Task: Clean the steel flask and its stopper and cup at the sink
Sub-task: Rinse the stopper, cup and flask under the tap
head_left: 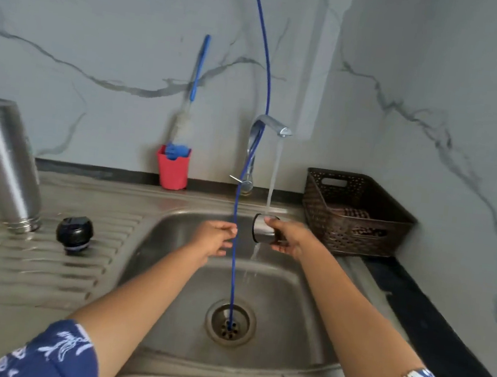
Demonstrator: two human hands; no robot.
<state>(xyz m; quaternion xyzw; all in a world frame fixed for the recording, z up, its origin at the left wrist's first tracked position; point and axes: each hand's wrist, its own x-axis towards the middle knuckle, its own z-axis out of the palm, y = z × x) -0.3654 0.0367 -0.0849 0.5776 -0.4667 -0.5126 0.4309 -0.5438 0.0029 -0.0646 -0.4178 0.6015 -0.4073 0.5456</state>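
Note:
My right hand [289,238] grips the small steel cup [262,229] on its side under the water running from the tap [272,125], over the sink [173,232]. My left hand [214,237] hovers just left of the cup with its fingers loosely curled and nothing in it. The steel flask [3,164] stands upside down on the draining board at the left. Its black stopper [74,234] sits on the board beside it.
A thin blue hose [233,264] hangs from above down into the drain [230,322], passing between my hands. A red holder [173,168] with a blue bottle brush [197,75] stands behind the sink. A brown basket [353,213] sits at the right.

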